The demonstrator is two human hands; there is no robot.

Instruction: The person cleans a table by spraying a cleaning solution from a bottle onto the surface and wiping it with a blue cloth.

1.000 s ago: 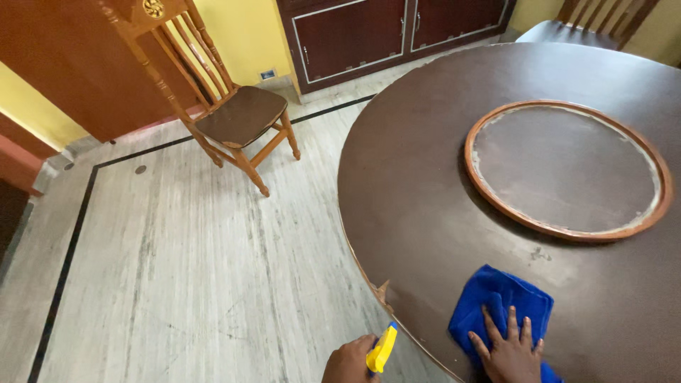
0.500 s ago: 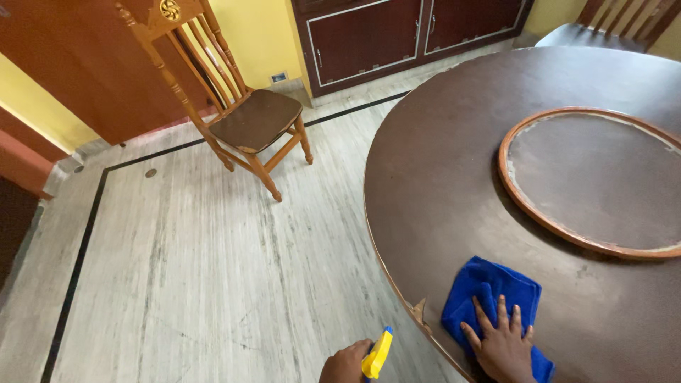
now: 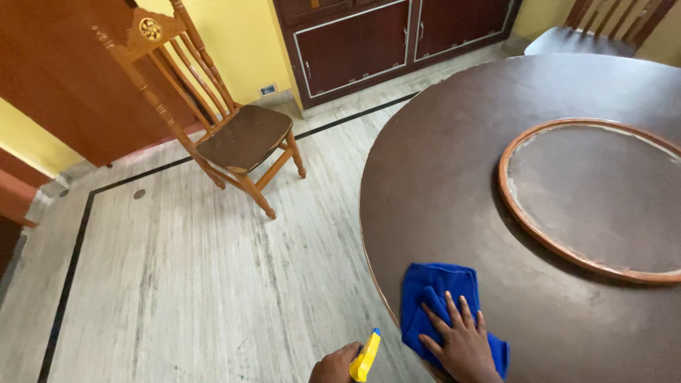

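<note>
Right hand (image 3: pixel 462 347) lies flat, fingers spread, on the blue cloth (image 3: pixel 433 291) near the surface (image 3: pixel 454 184) edge; left hand (image 3: pixel 335 366) grips a yellow sprayer (image 3: pixel 364 359).

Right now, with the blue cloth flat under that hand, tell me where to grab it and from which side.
Take the blue cloth by its far edge, coming from above on the table side. That edge lies bare beyond the fingertips of the right hand, which presses on the near part. The left hand holds a yellow spray bottle.
</note>
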